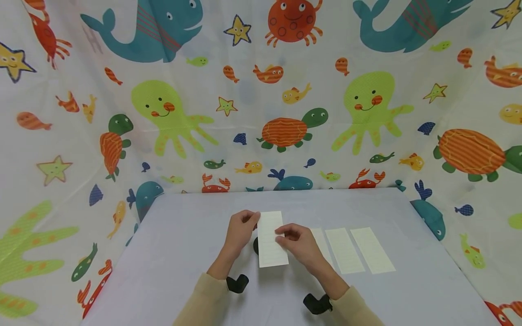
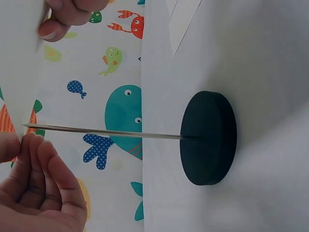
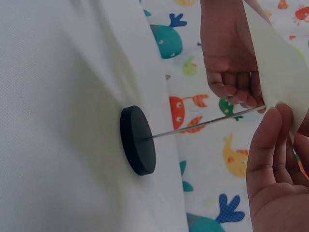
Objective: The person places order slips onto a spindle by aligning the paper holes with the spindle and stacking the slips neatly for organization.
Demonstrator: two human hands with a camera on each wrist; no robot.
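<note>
**Paper slip over a sharp spike, watch those fingers**

Both hands pinch one paper slip (image 1: pixel 271 239) above the spike (image 2: pixel 106 131) on its black round base (image 2: pixel 208 138): left hand (image 1: pixel 240 230) at the top corner, right hand (image 1: pixel 297 242) on the side edge. A crooked push could tear the paper or prick a fingertip. Count: three more slips (image 1: pixel 344 250) on the table (image 1: pixel 171 253), one spike stand.

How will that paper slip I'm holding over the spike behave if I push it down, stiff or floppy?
The paper slip looks thin and light, so it will probably bend rather than stay rigid; both hands, left hand and right hand, pinch it. The spike looks sharp and slender, so the paper likely pierces easily. The round black base seems wide, so tipping appears unlikely.
</note>
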